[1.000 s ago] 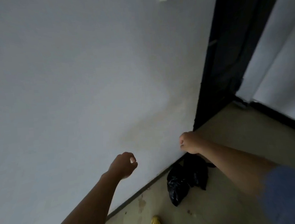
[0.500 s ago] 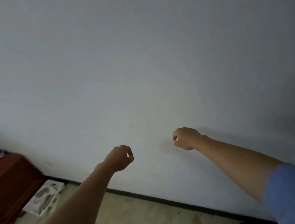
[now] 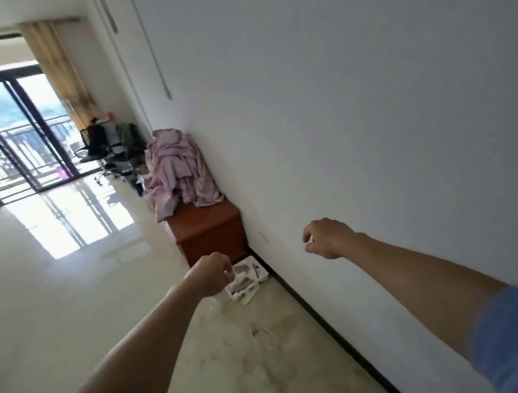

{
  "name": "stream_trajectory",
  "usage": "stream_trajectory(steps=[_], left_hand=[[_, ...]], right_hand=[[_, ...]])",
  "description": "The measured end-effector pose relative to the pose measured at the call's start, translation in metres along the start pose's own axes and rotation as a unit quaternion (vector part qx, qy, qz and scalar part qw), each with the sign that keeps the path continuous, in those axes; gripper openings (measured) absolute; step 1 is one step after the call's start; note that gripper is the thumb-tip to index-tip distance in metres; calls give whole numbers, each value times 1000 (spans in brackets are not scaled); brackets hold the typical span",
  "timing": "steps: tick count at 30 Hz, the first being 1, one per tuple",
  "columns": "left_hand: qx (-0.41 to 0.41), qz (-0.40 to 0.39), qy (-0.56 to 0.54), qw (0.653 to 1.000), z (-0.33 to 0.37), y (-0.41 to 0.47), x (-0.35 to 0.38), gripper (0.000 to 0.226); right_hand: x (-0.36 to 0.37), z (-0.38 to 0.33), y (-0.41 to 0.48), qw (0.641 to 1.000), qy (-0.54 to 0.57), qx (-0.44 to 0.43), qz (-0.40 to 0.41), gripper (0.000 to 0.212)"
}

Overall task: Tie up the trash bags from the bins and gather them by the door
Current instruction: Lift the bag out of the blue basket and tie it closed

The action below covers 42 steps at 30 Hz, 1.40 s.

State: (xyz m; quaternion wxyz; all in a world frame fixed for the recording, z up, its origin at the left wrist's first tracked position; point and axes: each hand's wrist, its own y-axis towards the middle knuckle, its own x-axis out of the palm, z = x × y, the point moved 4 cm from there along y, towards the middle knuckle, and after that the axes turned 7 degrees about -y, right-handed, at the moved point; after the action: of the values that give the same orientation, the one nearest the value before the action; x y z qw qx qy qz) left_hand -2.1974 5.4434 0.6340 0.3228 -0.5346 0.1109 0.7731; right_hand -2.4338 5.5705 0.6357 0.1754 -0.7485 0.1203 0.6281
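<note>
Reaching out from the bottom edge in blue sleeves (image 3: 517, 340), both hands are up in the air and empty. Left hand (image 3: 211, 274), about the centre of the frame, has its fingers loosely curled w/ nothing inside. The right hand (image 3: 329, 239), a bit more to the right and in front of the white wall (image 3: 367, 94), is the same: thumb and fingers apart, nothing between.

No trash bag and no bin shows anywhere in the frame, so I cannot say where they lie.

Just behind the left hand a flat white packet (image 3: 245, 279) lies on the floor (image 3: 73, 288) beside the black skirting (image 3: 323, 321). Next comes a brown wooden chest (image 3: 211, 231) against the wall, w/ a heap of pink cloth (image 3: 178, 171) on top. Further, upper left, are an office chair (image 3: 92, 141) and the glass balcony door (image 3: 9, 144).

I judge the step is probably searching for the next bin. To do it well: keep both hands free, scan the far corner by the chair etc., and step around the packet, not over it.
</note>
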Motion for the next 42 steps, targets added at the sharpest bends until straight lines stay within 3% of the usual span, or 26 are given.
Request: stream_trajectory(steps=[14,22,31,42], left_hand=[[-208,114,-75,968,-195,98,-99,19],[-313,155,-120,929,-319,121,-152,16],[-337,157,-148,917,-506,201,-224,16],[-313,126,-151,929,-692,337,-343,18]], right_hand=[[-10,-228,291,969,-32,-244,-29,30],[-3,-383,395,933,-55,-353,-33,32],[29,-546,539,940,-66,-332,-36,33],[35,-705,719,958,-65,-274,-54,33]])
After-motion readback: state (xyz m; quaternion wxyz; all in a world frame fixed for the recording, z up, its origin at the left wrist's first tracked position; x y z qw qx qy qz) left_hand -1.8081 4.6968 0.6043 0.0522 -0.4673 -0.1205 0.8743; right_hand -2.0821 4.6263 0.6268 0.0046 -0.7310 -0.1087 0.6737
